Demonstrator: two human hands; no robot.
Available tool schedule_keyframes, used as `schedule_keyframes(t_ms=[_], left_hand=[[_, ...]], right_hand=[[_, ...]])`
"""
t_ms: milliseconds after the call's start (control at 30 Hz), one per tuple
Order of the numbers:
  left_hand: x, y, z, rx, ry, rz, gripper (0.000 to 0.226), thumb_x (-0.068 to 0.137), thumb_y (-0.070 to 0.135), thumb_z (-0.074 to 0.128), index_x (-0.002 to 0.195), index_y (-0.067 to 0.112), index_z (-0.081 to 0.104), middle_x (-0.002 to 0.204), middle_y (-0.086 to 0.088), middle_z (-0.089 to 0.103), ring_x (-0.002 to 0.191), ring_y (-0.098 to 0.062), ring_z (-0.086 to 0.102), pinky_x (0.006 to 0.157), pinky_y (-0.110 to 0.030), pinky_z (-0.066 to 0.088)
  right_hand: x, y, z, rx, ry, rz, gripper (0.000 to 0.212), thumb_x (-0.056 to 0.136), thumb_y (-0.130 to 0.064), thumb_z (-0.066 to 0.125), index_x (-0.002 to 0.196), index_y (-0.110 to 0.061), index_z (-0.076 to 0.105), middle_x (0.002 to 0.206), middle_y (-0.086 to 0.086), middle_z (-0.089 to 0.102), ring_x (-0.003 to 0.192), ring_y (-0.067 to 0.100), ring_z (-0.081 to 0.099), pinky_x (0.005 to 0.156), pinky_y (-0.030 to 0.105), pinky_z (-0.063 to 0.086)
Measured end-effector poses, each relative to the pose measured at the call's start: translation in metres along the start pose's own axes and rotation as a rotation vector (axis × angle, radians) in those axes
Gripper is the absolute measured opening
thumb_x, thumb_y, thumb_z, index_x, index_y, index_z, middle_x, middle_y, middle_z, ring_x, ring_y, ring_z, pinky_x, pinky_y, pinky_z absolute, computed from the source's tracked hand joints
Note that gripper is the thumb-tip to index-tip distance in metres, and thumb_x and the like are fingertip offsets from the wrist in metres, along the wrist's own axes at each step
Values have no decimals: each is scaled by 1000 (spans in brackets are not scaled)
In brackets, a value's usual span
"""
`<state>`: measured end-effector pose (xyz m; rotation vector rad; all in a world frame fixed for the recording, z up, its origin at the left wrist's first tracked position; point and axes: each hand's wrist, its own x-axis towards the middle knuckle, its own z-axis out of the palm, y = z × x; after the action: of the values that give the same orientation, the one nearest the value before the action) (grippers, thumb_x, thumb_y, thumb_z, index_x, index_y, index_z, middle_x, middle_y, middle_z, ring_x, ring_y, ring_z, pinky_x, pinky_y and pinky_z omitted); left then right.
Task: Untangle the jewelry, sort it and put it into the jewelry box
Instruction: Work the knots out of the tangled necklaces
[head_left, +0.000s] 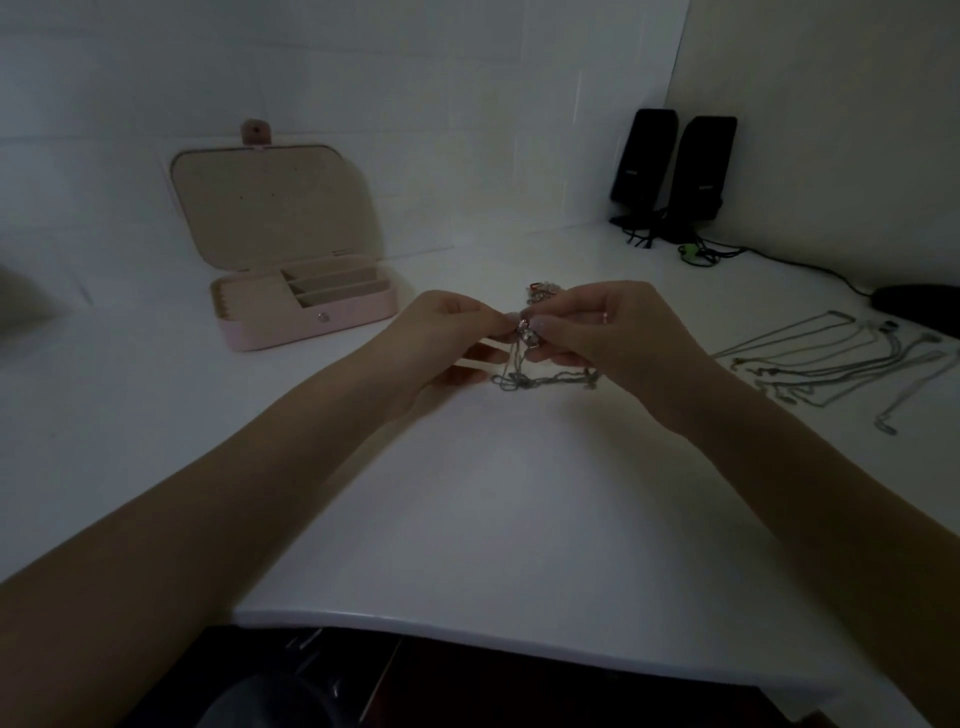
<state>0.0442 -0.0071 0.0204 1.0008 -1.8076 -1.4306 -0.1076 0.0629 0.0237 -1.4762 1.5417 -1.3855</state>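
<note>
Bare table (519, 493) lies open between the hands and the near edge. Left of the left hand (447, 338), the open jewelry box (306, 312) stands well apart. Right of the right hand (608, 332), laid-out chains (831, 364) occupy the surface; speakers (670, 171) stand beyond.

Both forearms extend forward and converge, left hand (447, 332) and right hand (602, 332) raised, fingertips pinched together in a close grip.
</note>
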Motion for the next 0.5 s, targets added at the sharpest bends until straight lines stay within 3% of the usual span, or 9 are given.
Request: schedule_keyframes(t_ms=[100, 233, 333, 433, 500], left_hand=[[0, 1, 3, 84, 26, 10, 13, 86, 17, 65, 80, 5, 69, 80, -10, 68, 69, -15, 60, 61, -25, 41], [3, -3, 2, 85, 36, 15, 15, 85, 13, 65, 70, 13, 66, 73, -5, 66, 65, -9, 61, 60, -23, 45], [4, -4, 1, 146, 70, 108, 13, 84, 11, 67, 71, 13, 64, 69, -1, 63, 67, -8, 60, 65, -22, 50], [4, -6, 2, 223, 84, 198, 15, 85, 9, 65, 71, 14, 64, 70, 1, 64, 70, -11, 59, 69, -27, 52], [5, -9, 3, 313, 91, 256, 13, 87, 13, 64, 74, 14, 63, 72, 0, 65, 71, -13, 60, 71, -32, 52]], right_hand=[[3, 4, 0, -170, 72, -97, 10, 82, -2, 69, 86, -10, 73, 72, 7, 72, 61, 10, 68, 66, 18, 55], [1, 6, 4, -476, 159, -317, 6, 78, -10, 73, 74, -14, 73, 59, -17, 61, 58, 2, 62, 56, 9, 45], [3, 9, 4, -411, 158, -205, 12, 80, -11, 72, 69, -15, 70, 57, -12, 65, 55, 6, 66, 60, 18, 53], [5, 11, 4, -277, 63, 8, 18, 84, -12, 68, 68, -17, 66, 63, 1, 69, 61, 17, 70, 74, 39, 59], [4, 9, 5, -326, 14, 8, 21, 89, -12, 61, 69, -18, 62, 66, 2, 67, 64, 20, 70, 76, 42, 59]])
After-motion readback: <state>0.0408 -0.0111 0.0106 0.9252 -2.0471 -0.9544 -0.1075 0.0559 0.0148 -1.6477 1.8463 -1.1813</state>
